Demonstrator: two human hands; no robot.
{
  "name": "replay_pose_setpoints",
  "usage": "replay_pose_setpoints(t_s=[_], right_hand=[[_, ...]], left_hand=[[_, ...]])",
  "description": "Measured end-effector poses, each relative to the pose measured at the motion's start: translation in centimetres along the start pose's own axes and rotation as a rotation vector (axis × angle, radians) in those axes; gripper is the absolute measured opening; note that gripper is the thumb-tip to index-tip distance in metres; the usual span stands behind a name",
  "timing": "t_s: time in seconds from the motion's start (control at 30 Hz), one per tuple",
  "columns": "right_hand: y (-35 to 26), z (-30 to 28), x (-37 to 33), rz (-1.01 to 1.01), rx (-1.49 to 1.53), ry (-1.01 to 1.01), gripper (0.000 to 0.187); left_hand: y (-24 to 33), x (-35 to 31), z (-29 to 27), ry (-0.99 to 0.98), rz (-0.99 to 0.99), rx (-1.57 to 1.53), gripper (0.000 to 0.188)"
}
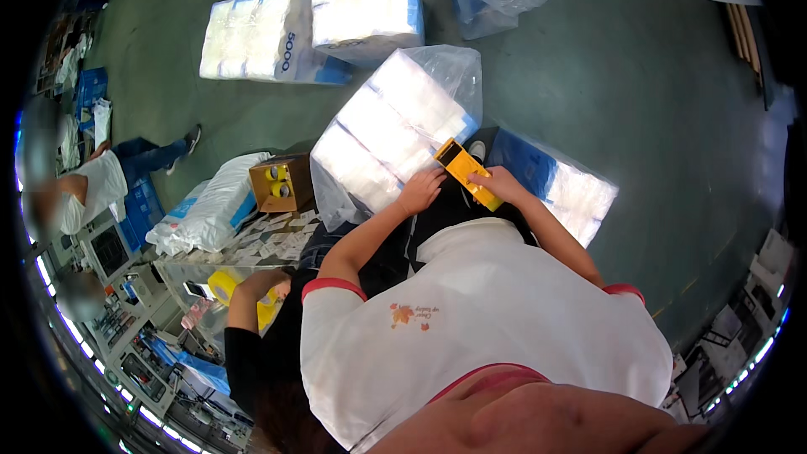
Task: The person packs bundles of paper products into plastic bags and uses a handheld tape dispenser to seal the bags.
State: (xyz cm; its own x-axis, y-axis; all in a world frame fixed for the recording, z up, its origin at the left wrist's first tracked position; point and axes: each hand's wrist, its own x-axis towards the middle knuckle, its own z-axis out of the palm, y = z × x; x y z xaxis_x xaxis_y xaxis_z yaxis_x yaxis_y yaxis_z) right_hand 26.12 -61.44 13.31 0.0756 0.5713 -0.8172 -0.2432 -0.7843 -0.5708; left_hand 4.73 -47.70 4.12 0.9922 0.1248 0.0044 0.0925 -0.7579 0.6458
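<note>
My right hand point(498, 183) is closed around a flat yellow rectangular object point(467, 173) with a dark panel at its far end; its exact kind is unclear. My left hand point(420, 192) lies against the near right side of a large package of white bundles in a clear plastic bag point(378, 134), fingers extended. That package sits tilted just ahead of me, and loose clear film sticks out at its far and left ends. The yellow object is held beside the package's right corner, apart from my left hand.
A blue-and-white package point(555, 181) sits at my right. More wrapped packages point(252, 38) stand ahead on the green floor point(605, 59). To the left are a cardboard box point(294, 181) with yellow tape rolls, a white sack point(214, 206), a co-worker's arm point(252, 290) and a walking person point(109, 176).
</note>
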Motion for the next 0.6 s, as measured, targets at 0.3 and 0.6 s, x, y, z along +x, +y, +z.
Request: replay_pose_setpoints(t_s=[0.3, 0.6], right_hand=[[-0.4, 0.8, -1.3, -0.01, 0.111, -0.06, 0.04], [10.9, -2.8, -1.9, 0.194, 0.016, -0.005, 0.054]], left_hand=[[-1.3, 1.4, 1.9, 0.103, -0.574, 0.34, 0.065], [-2.1, 0.9, 2.9, 0.042, -0.603, 0.379, 0.064]])
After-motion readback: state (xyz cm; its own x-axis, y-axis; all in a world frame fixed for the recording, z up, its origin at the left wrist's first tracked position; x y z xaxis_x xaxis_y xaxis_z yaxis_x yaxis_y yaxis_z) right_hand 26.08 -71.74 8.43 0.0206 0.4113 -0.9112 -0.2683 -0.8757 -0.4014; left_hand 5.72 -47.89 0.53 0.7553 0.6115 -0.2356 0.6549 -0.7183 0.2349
